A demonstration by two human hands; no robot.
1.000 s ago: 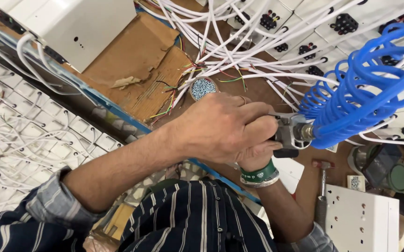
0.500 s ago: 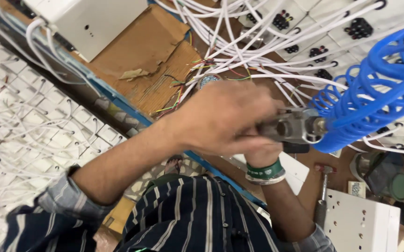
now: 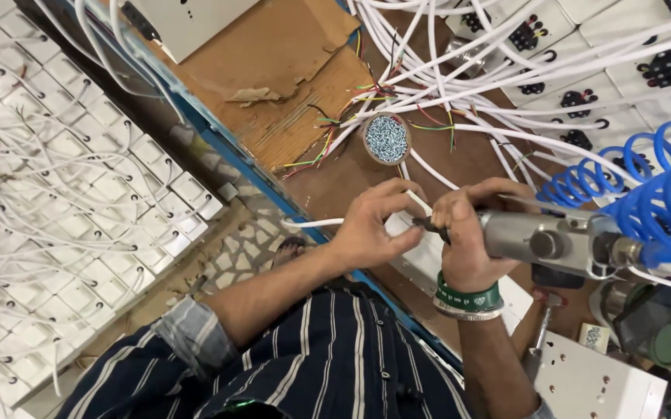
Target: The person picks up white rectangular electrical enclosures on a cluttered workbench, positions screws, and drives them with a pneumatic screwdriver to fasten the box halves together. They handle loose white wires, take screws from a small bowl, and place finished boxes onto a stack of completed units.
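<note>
My right hand [image 3: 463, 237] grips the front of a grey metal air screwdriver [image 3: 553, 242], which lies level with its dark bit [image 3: 426, 225] pointing left. A coiled blue air hose [image 3: 661, 194] runs off the tool's rear. My left hand [image 3: 374, 226] curls around the bit's tip, its thumb lying on a white socket box [image 3: 428, 268] on the brown bench. Whether its fingers pinch a screw is hidden. A small round dish of silver screws [image 3: 387, 138] sits just beyond the hands.
White cables [image 3: 460, 101] fan across the bench toward rows of white socket boxes [image 3: 584, 93] at the top right. More wired boxes [image 3: 64, 202] cover the floor on the left. Another white box [image 3: 591, 380] and a hammer [image 3: 541, 334] lie at the lower right.
My left hand has come off the tool's body and moved to the bit's tip. Both hands with the tool have dropped toward the white box, uncovering the screw dish.
</note>
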